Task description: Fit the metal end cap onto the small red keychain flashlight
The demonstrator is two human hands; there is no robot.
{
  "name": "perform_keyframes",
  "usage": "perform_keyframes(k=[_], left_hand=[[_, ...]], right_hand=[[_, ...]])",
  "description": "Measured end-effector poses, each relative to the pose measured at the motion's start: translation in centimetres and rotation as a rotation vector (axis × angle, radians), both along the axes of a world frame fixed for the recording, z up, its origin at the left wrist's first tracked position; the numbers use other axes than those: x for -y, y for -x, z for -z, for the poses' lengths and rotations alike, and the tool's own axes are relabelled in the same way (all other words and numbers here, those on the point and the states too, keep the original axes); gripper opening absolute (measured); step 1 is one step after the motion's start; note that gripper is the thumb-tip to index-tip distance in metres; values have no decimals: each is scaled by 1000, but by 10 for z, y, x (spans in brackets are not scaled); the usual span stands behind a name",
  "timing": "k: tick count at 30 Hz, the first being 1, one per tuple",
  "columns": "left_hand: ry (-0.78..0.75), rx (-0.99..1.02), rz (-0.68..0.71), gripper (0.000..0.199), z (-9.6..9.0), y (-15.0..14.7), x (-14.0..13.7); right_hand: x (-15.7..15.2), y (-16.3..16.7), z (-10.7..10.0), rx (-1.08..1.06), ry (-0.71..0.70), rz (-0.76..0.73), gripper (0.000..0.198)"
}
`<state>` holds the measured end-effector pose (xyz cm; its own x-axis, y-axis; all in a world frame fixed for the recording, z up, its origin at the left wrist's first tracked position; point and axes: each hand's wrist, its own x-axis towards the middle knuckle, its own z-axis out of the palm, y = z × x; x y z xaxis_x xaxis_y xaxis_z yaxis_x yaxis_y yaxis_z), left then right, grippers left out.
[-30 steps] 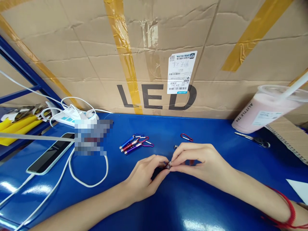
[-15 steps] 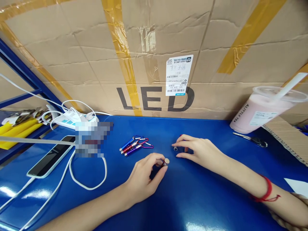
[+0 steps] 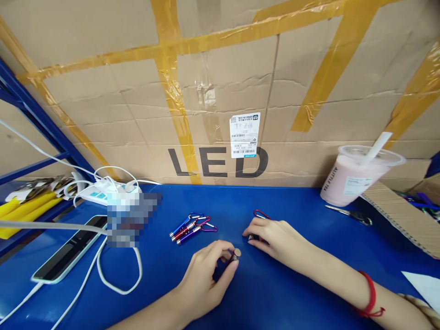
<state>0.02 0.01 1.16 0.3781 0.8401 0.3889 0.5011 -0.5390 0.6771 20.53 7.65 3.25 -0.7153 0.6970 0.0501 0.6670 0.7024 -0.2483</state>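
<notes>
My left hand (image 3: 209, 270) pinches a short dark-red cylinder (image 3: 235, 255) between thumb and fingers, its round silvery end facing up. To the right, my right hand (image 3: 271, 236) is closed around a small dark and silvery piece (image 3: 253, 237) close to the table; the fingers cover most of it. A red carabiner clip (image 3: 261, 214) shows just behind that hand; whether it joins the piece is hidden. Left of both hands lie three slim keychain flashlights side by side: a blue one (image 3: 179, 227), a red one (image 3: 184, 231) and a purple one (image 3: 189, 235), each with a carabiner.
A phone (image 3: 70, 250) with white cables and a power strip (image 3: 98, 196) occupy the left side of the blue table (image 3: 165, 293). A big cardboard box (image 3: 220, 91) stands behind. At right are a pink drink cup (image 3: 347, 181), a key (image 3: 350, 214) and a cardboard piece (image 3: 402, 217).
My right hand's fingers have closed in around the small piece on the table. My left hand still holds the cylinder. The view has tilted up, so the scene sits lower.
</notes>
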Motion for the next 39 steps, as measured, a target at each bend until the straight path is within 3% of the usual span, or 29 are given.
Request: perform_keyframes(k=[6,15,24,31,39], left_hand=[[8,-17,-21,13,2,0,-1],[46,-64,-95,12,4,0,-2],[-26,-100,-108,12,3,-1,-2],[-47,-66,-105,13,4,1,-2],[94,24,-82,12,5,-1,1]], right_hand=[[7,2,-7,-59,142,-12,18],[7,-1,-18,-141,145,65,8],[9,2,-21,-370,198,160,7],[14,8,-22,-611,407,166,16],[14,15,-17,-736,731,249,35]])
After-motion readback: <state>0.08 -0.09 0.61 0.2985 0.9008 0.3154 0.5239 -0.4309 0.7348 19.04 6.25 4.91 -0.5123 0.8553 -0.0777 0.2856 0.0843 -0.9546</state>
